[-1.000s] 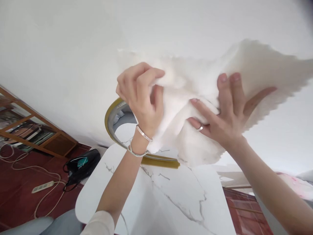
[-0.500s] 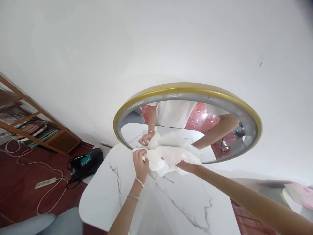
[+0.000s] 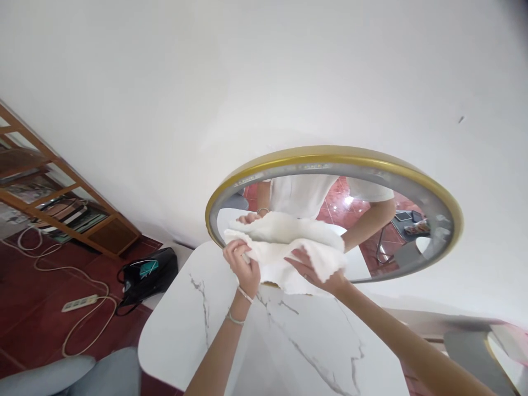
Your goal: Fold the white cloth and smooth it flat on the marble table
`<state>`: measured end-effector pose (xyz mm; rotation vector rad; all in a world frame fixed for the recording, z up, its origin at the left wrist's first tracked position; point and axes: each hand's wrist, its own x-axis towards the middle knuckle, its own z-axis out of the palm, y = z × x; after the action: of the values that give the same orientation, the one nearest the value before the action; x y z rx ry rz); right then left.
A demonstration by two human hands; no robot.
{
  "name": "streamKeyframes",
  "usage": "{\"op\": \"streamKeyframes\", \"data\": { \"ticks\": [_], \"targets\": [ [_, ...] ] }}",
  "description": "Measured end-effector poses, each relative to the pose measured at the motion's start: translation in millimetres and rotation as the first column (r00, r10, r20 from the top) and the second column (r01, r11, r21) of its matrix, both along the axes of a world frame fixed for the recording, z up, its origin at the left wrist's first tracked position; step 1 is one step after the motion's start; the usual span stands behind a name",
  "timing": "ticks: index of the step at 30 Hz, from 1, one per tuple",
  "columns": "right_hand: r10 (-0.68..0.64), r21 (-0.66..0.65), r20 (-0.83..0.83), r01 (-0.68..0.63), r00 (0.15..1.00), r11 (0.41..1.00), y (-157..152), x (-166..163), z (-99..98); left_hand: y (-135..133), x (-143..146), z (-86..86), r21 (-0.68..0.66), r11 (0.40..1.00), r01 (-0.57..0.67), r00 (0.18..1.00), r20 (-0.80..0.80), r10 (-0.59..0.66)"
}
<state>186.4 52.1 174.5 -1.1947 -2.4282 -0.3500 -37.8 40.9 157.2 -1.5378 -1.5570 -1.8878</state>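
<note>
A white fluffy cloth (image 3: 289, 250) is bunched between both my hands at the lower edge of a round gold-framed mirror (image 3: 443, 206). My left hand (image 3: 241, 264) is closed, pinching the cloth's left end. My right hand (image 3: 313, 269) grips its right part, fingers pressed into it. The mirror leans on the white wall at the back of a white marble table (image 3: 289, 352). The glass reflects the cloth, my arms and a white shirt.
A black bag (image 3: 146, 275) lies on the dark red floor left of the table, with a white power strip (image 3: 79, 302) and cables. A wooden glass-fronted shelf (image 3: 49, 198) stands at far left. A grey seat (image 3: 70, 374) shows bottom left. Something pink (image 3: 515, 341) lies at far right.
The cloth, held up spread close to the camera a second ago, came down to the mirror's lower edge with both hands and is now bunched; the hands have since risen slightly.
</note>
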Motion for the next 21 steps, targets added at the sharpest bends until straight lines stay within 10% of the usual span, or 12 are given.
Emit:
{"op": "streamKeyframes", "data": {
  "ticks": [5,9,12,16,21],
  "targets": [
    [-0.259,0.420,-0.083,0.269,0.962,0.867,7,7,34.0,30,15,110.3,0.292,0.956,0.024,0.984,-0.174,0.028],
    [-0.310,0.627,-0.293,0.426,0.905,0.652,14,-4,90.6,37,30,184.5,0.288,0.946,0.149,0.958,-0.280,-0.066],
    [-0.300,0.622,-0.388,0.488,0.871,0.612,14,-21,133.9,35,32,221.1,0.220,0.943,0.250,0.928,-0.332,-0.169],
    [-0.274,0.580,-0.324,0.419,0.905,0.699,13,-46,174.0,33,10,225.1,0.113,0.964,0.241,0.940,-0.276,-0.202],
    [-0.094,0.540,0.021,0.068,0.995,0.839,20,-85,194.3,36,-46,169.8,0.077,0.993,0.094,0.994,0.048,-0.098]
  ]
}}
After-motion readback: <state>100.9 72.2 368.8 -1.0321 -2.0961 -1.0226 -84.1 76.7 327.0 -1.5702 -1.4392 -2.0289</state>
